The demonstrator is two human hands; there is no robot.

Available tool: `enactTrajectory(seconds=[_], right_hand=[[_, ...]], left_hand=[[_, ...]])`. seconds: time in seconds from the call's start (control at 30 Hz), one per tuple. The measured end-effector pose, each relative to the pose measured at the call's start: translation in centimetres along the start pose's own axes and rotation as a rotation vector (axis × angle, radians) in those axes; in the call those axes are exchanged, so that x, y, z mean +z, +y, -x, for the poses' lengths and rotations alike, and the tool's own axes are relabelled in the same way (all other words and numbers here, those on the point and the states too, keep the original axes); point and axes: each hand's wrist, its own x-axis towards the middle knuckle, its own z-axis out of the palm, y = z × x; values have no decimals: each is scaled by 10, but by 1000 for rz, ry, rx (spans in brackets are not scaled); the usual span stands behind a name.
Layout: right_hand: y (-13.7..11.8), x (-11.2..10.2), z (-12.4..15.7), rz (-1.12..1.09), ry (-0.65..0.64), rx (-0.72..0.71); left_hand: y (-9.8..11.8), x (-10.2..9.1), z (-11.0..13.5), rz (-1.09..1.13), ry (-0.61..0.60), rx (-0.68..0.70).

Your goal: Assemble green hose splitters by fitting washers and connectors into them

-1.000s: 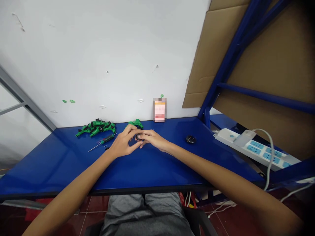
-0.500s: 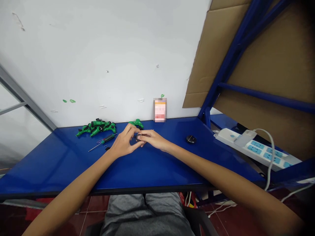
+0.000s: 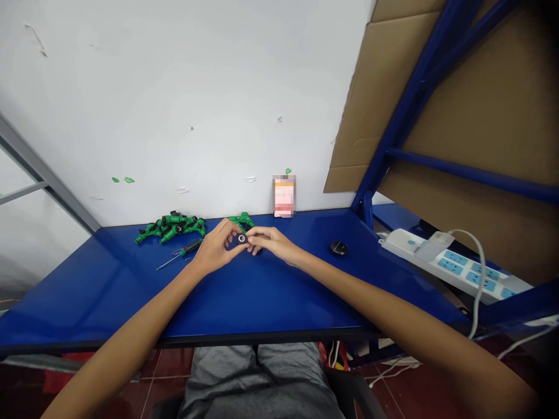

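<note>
Black ring (image 3: 241, 238), small, with a pale centre, pinched between the fingertips of the left hand (image 3: 213, 250) and the right hand (image 3: 271, 243), above the back half of the blue worktop (image 3: 262, 336), a little left of its middle. Left fingers curled and bunched over one side of the ring; right thumb and fingers pressed together on the other, neither hand spread. Compared with a moment ago, both hands shifted nearer the back edge, and the ring turned, pale centre now showing upward in place of the mostly dark face seen before. Green hose connector (image 3: 241, 220) just behind the left knuckles, close to the back edge, apart from the heap of green connectors (image 3: 170, 228) further left along that edge. Screwdriver (image 3: 187, 247) with a green-and-black handle lying just in front of the heap, shaft angled toward the front left, near the left hand. Dark piece (image 3: 259, 251) just under the right fingers, too shaded to name. Round black knob (image 3: 339, 248) alone toward the right end, well apart from both hands. Blurred card (image 3: 283, 196) upright against the wall (image 3: 174, 87) at the back edge; power strip (image 3: 454, 265) beyond the right end, white cable (image 3: 483, 273) curving down from it.
</note>
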Motion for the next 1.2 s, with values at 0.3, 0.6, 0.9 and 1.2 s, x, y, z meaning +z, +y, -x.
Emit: enactTrajectory(seconds=[0.3,0.6,0.9,1.2], right_hand=[[-4,1,2,-105,19,30],[-6,2,4,-226,-22,58],[-4,1,3,-118,-22,32],[14,-56,-13,703,219,-180]], left_hand=[[5,1,0,16,11,-4],[7,2,-1,64,22,29],[7,1,0,61,-27,15],[-28,-9,1,-105,-336,-243]])
